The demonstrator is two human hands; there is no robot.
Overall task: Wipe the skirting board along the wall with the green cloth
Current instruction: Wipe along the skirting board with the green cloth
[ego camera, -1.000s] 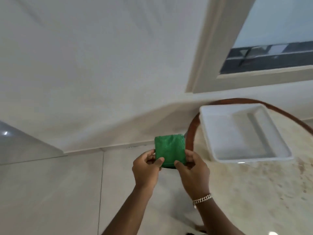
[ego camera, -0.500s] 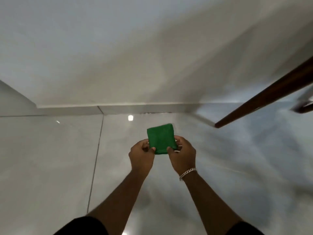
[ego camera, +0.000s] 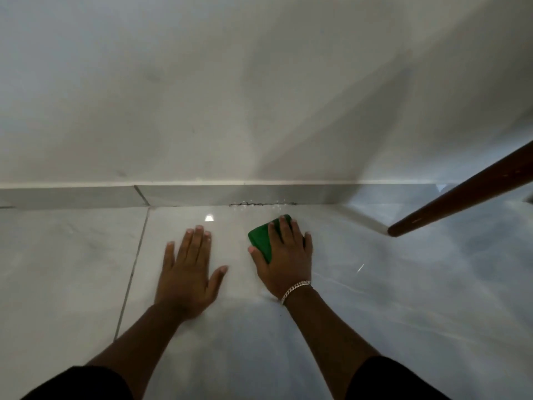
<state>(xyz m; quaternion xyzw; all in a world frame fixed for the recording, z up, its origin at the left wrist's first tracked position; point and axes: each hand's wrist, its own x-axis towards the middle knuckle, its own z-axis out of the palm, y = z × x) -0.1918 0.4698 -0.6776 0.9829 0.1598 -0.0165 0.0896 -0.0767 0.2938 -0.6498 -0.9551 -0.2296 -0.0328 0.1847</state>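
Observation:
The folded green cloth [ego camera: 262, 238] lies flat on the glossy floor tiles, a short way in front of the skirting board [ego camera: 187, 194]. My right hand [ego camera: 284, 256] rests on top of it, fingers spread over the cloth and pressing it to the floor. My left hand [ego camera: 187, 269] lies palm down on the bare tile to the left, fingers apart, holding nothing. The grey skirting board runs across the view at the foot of the white wall [ego camera: 230, 96]. A dark speckled line of dirt [ego camera: 261, 203] sits at its base, just beyond the cloth.
A brown wooden table leg [ego camera: 461, 194] slants down from the right edge and meets the floor to the right of my right hand. A tile joint [ego camera: 132, 269] runs along the floor left of my left hand.
Both hands held the cloth up in the air before. Now my left hand has let go and lies flat on the floor, and my right hand presses the cloth onto the tile. The view has dropped lower.

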